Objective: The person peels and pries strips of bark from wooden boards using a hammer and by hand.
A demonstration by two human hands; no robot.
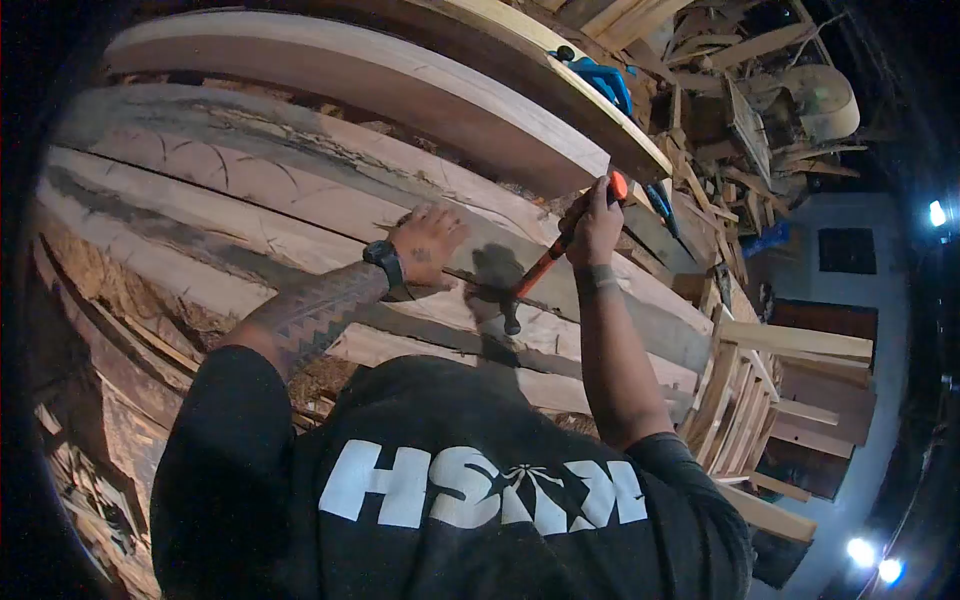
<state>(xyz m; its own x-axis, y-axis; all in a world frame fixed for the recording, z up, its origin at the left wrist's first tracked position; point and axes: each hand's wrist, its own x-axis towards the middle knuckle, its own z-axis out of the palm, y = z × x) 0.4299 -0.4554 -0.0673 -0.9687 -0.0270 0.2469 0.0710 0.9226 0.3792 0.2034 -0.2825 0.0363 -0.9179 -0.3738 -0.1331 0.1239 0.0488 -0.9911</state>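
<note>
I am observing the right hand [598,228] gripping the hammer [537,272] by its handle, head over the wooden planks [300,185]; the left hand [425,245] is resting on them, open and empty.

Head-worn camera, pitched forward and down over the timber planks [340,200].
From my remote seat I look out from above the wearer's chest: the printed black T-shirt [460,545] fills the bottom centre, nearest the lens, and the forearms [325,315] run up and away from it. That puts the left hand [428,245] and right hand [597,225] at middle range around the frame's centre. My lens is wide, bending straight edges and darkening the corners. The pale wall [893,270] at right lies farther off; with lamps [861,551] glaring there, I can't fairly judge its depth.
</note>
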